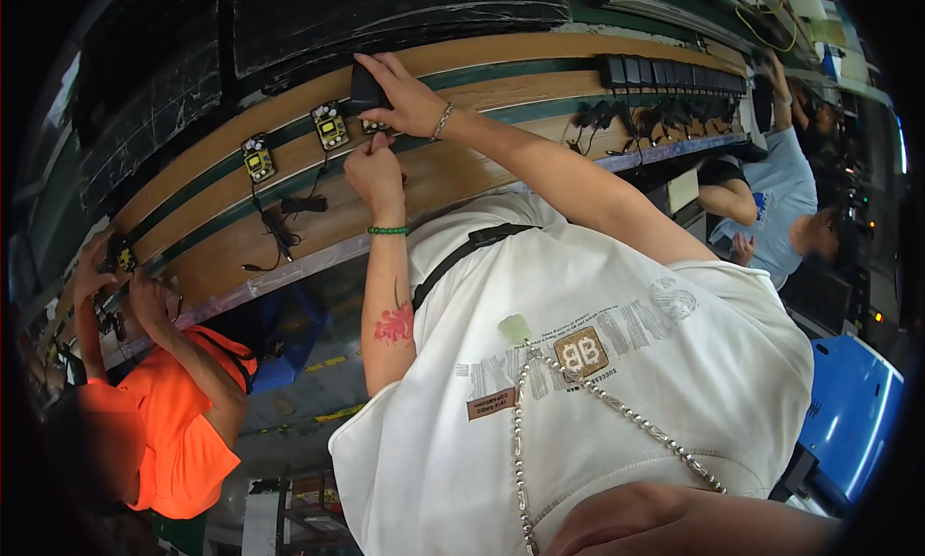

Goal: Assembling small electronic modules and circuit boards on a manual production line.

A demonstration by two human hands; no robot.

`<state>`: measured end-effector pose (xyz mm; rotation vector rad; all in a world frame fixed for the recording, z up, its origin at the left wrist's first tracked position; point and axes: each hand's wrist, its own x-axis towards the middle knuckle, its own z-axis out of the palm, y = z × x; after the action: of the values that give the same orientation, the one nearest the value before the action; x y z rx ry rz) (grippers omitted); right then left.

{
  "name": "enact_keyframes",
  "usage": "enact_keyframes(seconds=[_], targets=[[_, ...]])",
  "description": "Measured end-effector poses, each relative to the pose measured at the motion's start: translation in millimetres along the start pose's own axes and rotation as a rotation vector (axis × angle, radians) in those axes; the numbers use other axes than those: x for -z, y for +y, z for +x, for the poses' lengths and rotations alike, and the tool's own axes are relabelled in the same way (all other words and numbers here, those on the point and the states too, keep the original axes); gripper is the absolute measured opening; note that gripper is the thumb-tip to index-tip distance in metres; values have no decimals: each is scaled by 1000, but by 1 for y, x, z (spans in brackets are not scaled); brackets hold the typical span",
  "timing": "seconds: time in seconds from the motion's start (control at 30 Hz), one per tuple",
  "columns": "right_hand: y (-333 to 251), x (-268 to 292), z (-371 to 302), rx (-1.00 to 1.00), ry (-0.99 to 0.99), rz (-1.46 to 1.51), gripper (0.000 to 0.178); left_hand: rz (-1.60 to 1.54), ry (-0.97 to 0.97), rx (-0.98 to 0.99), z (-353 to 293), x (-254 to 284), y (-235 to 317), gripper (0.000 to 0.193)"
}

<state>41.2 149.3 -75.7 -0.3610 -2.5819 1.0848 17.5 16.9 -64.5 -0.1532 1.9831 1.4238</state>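
Note:
My right hand (412, 105), with a silver bracelet, is wrapped round a black plastic adapter case (365, 90) over the conveyor. Just below the case, a small part of a circuit board (374, 125) shows. My left hand (376, 178), with a green bracelet, is closed in a pinch at that board's lower end; its fingers hide the exact grip. To the left, two bare circuit boards with yellow transformers, a nearer one (330, 127) and a farther one (257, 158), lie on the line with black cords (276, 230) trailing from them.
A row of black adapters (670, 74) with hanging cords stands at the right of the wooden-edged conveyor (207, 267). At the left, a co-worker in orange (183, 431) handles another board (123, 255). A co-worker in light blue (776, 199) reaches in at the right. Dark scratched panels (385, 21) stand behind.

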Motion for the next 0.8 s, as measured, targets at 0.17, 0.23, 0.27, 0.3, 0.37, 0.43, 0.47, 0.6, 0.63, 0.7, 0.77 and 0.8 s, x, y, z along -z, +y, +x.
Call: enact_keyframes(seconds=[0.17,0.23,0.27,0.3,0.37,0.43,0.47,0.6,0.63,0.7,0.77,0.8], targets=[[-9,6,7,-126,-70,100,80,-183,33,88,14,-5,-7,30],[-5,14,7,-67,-104,20,78,-159,30,67,9,-8,-3,30],[-4,16,6,-21,-119,-52,76,-112,17,42,5,-6,0,29],[-2,19,6,26,-132,-125,74,-66,3,18,2,-4,3,29],[-11,24,4,34,-165,-281,69,-36,-2,-7,-1,4,-2,29],[-23,26,-1,20,-186,-387,67,-40,-13,7,1,10,-13,25],[-20,23,-4,17,-223,-348,68,-49,-21,6,4,8,-12,24],[-15,30,14,51,-360,-333,68,-114,-54,-8,0,3,-2,21],[-14,31,20,63,-409,-337,67,-133,-64,-11,-3,4,0,20],[-16,30,27,74,-462,-334,65,-148,-72,-8,-5,6,-2,20],[-23,31,38,-24,-565,-423,54,-277,-135,21,0,7,-4,20],[-28,32,44,-73,-616,-469,48,-343,-166,34,3,7,-4,20]])
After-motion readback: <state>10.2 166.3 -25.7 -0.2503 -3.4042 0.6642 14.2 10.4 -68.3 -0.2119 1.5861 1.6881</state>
